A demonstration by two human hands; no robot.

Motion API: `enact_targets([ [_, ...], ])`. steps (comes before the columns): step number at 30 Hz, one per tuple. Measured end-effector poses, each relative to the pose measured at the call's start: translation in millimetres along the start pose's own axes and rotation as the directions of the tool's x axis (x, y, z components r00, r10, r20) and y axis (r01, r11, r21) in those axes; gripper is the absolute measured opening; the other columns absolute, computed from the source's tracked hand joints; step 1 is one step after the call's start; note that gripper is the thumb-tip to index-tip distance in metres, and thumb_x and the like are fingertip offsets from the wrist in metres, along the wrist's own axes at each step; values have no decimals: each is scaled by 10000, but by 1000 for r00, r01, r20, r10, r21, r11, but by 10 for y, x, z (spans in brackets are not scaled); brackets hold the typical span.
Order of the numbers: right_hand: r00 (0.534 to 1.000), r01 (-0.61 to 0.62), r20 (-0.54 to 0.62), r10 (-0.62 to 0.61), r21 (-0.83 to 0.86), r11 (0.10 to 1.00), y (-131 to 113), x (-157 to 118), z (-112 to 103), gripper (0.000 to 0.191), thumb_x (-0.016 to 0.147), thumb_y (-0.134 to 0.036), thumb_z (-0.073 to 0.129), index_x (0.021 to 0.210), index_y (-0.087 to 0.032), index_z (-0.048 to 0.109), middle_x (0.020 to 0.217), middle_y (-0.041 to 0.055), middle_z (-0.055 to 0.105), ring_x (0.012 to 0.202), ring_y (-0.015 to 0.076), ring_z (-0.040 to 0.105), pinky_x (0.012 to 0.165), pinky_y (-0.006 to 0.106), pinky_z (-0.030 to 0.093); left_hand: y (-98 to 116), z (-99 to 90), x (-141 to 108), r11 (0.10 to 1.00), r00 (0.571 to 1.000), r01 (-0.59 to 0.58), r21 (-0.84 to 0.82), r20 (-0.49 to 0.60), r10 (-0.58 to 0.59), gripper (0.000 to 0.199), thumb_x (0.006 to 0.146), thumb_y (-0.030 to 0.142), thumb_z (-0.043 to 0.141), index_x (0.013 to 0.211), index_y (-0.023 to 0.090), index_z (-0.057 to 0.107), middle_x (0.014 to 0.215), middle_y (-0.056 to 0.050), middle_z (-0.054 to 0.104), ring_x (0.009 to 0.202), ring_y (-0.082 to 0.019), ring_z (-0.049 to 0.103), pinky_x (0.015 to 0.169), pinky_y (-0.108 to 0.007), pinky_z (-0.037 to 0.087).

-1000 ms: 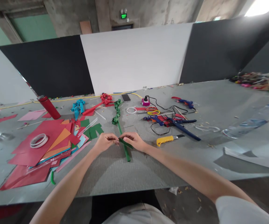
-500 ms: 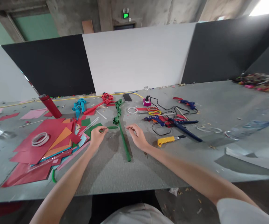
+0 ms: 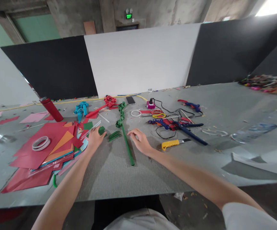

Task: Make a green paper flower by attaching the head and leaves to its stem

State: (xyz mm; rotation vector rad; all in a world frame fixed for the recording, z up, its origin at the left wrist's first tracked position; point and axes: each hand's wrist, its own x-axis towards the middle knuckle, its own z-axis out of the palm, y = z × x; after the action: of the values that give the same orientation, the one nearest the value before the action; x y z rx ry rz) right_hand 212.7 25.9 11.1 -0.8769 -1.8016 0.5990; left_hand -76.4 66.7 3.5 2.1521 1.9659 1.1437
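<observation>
My left hand (image 3: 97,137) has its fingers closed on a small green paper piece (image 3: 101,130), over the right edge of the paper pile. Just right of it lies a bundle of green paper strips (image 3: 114,136) on the table. A long green paper stem (image 3: 128,145) with curled green pieces (image 3: 120,115) at its upper end runs between my hands. My right hand (image 3: 138,139) is beside the stem on its right, fingers bent together; whatever is between the fingertips is too small to make out.
Red and orange paper (image 3: 40,143), a white tape roll (image 3: 41,143) and a red bottle (image 3: 51,109) are at left. At right lie a yellow knife (image 3: 170,144), glue guns (image 3: 161,123), cables and a plastic bottle (image 3: 253,131). Blue (image 3: 81,109) and red paper flowers (image 3: 110,101) lie behind.
My left hand has moved slightly left, away from the stem, and now holds a wider green piece. The strip bundle has come into view beside the stem. My right hand has barely moved.
</observation>
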Motion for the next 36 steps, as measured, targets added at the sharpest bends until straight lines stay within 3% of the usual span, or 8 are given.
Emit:
enact_targets([
  [5,1000,-1,6,1,-5,1000,14,4,7,230,993,-282,444,915,-231,654,922,52,650,858,196,605,789,324,453,-136,94,22,998,992,-54,44,117,48,240,798,280,712,1000,154,743,1126,-177,719,1119,-327,641,1022,-455,447],
  [13,1000,-10,20,10,6,1000,22,3,10,244,990,-308,447,915,-232,667,912,50,660,838,192,610,779,321,462,-177,94,10,995,991,-89,43,100,84,156,847,221,627,871,182,776,1002,-146,756,1018,-301,678,963,-424,475],
  [18,999,3,33,-3,-2,1000,18,6,10,254,989,-318,439,908,-232,664,897,53,659,843,198,606,795,332,460,-134,73,-7,995,993,-93,30,71,91,250,883,191,538,777,214,764,852,-102,757,938,-269,687,905,-371,486],
  [25,999,-5,41,5,6,1000,-15,8,2,228,972,-288,462,885,-234,666,886,41,656,831,190,607,783,315,445,-7,16,-10,996,996,-64,60,-54,67,258,927,220,479,937,168,731,937,-141,741,923,-296,673,853,-385,488],
  [29,999,-1,53,1,2,1000,-21,6,3,224,973,-271,456,891,-233,661,889,42,653,843,193,607,773,311,443,39,-12,-9,992,996,-85,95,17,84,263,942,194,446,963,160,705,951,-150,725,937,-298,664,853,-388,490],
  [32,998,-9,58,9,0,1000,-19,5,8,218,966,-262,466,885,-229,666,888,42,653,829,191,610,762,309,443,59,-45,-4,993,997,-76,90,30,74,297,955,164,410,1131,158,650,973,-138,704,929,-281,664,831,-371,498],
  [36,998,-3,61,3,2,1000,-15,3,8,212,960,-257,472,887,-224,668,890,39,653,821,183,615,765,303,443,75,-87,-5,980,981,-179,84,89,172,490,895,37,387,1335,182,545,1138,-148,627,932,-254,656,838,-362,510],
])
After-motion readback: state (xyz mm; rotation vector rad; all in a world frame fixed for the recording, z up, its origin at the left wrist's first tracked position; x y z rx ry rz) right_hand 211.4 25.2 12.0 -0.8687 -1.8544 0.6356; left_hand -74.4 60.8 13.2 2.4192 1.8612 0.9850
